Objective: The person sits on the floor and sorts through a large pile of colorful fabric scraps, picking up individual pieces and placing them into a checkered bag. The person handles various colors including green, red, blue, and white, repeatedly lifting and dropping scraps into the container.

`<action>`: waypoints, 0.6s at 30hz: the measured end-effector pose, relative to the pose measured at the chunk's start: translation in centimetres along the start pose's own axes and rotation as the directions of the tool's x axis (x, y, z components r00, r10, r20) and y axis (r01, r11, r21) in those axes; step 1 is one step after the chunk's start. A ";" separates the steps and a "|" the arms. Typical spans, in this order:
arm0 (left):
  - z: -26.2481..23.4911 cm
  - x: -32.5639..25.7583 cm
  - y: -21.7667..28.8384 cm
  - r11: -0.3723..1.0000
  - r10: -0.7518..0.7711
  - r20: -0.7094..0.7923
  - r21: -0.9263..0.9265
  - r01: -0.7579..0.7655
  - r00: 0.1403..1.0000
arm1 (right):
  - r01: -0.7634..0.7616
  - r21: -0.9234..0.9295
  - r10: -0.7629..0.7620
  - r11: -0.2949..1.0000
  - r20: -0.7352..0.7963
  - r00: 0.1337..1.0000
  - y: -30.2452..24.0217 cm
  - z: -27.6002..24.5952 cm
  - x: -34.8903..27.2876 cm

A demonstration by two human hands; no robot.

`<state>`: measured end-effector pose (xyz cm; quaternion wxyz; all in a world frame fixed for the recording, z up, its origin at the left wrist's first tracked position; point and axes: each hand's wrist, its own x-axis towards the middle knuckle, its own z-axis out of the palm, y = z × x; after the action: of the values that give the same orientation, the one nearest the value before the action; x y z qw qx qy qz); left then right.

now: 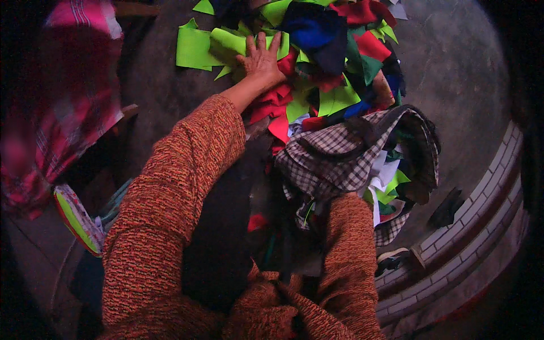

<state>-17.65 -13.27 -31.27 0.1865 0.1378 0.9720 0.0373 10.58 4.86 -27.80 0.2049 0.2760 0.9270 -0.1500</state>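
My left hand (262, 61) rests with fingers spread on lime-green fabric scraps (226, 44) at the far side of a heap. Red scraps (274, 105) lie just below its wrist. A black-and-white checked cloth bag (334, 150) sits nearer and to the right, its mouth gaping. White and lime-green pieces (390, 180) show inside it. My right forearm (348, 243) reaches up to the bag's near side. The bag's cloth hides the right hand, so its fingers cannot be seen, nor whether they grip anything.
More scraps, including dark blue cloth (314, 31) and green cloth (371, 68), spread over the grey floor (453, 73). Pink checked cloth (73, 96) hangs at the left above a shoe (76, 218). A white-brick-edged step (470, 226) curves along the right, with footwear (394, 260) beside it.
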 end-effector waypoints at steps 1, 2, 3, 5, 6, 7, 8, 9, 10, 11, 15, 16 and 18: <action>0.0 0.3 0.2 0.999 0.025 -0.011 -0.026 -0.026 1.000 | -0.015 0.010 0.015 1.000 -0.010 1.000 0.1 -0.1 -0.2; -0.1 0.4 0.2 0.998 0.038 -0.023 -0.048 -0.040 0.999 | -0.016 0.019 0.016 1.000 -0.012 1.000 0.1 -0.2 -0.2; -0.1 0.4 0.3 0.997 0.050 -0.067 -0.052 -0.053 0.997 | -0.016 0.029 0.016 0.999 -0.014 1.000 0.1 -0.3 -0.2; 0.0 -0.6 -1.4 0.994 0.032 -0.056 -0.100 -0.037 0.998 | 0.039 0.053 -0.039 0.998 -0.005 0.999 -0.5 -0.4 0.5; 1.1 -0.4 -0.6 0.985 0.083 -0.038 -0.147 -0.088 0.996 | 0.005 0.061 -0.004 0.998 -0.017 1.000 -0.1 -0.8 -0.1; 1.7 -0.6 -0.5 0.982 0.114 -0.072 -0.145 -0.124 0.991 | 0.008 0.075 -0.007 0.997 -0.020 1.000 -0.1 -1.2 -0.3; 2.2 -0.8 -0.4 0.977 0.146 -0.108 -0.143 -0.161 0.983 | 0.013 0.088 -0.011 0.996 -0.021 1.000 -0.1 -1.7 -0.5; 2.2 -1.2 -1.5 0.978 0.146 -0.147 -0.130 -0.165 0.978 | 0.056 0.120 -0.056 0.991 -0.007 0.998 -0.7 -1.8 -0.3; 1.8 -1.4 -1.3 0.974 0.135 -0.150 -0.162 -0.159 0.979 | 0.067 0.143 -0.067 0.987 -0.003 0.998 -0.6 -2.4 -0.8; 1.1 -1.5 -1.2 0.967 0.128 -0.154 -0.198 -0.158 0.980 | 0.082 0.160 -0.084 0.984 0.004 0.996 -0.5 -3.2 -1.4; 0.0 -3.3 -3.8 0.901 0.068 -0.243 -0.403 -0.164 0.968 | 0.309 -0.078 -0.301 0.948 0.101 0.948 0.1 -7.1 -5.9; -1.3 -4.1 -3.9 0.886 0.060 -0.191 -0.442 -0.140 0.980 | 0.376 -0.192 -0.354 0.907 0.140 0.925 0.5 -7.9 -7.6; -4.0 -6.0 -3.8 0.796 0.003 -0.084 -0.604 -0.053 0.996 | 0.464 -0.170 -0.441 0.870 0.156 0.884 0.5 -11.0 -11.2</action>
<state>-14.75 -18.66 -25.89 0.1817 0.0839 0.9136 0.3539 16.16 4.54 -13.14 0.2427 0.0199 0.9632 -0.1142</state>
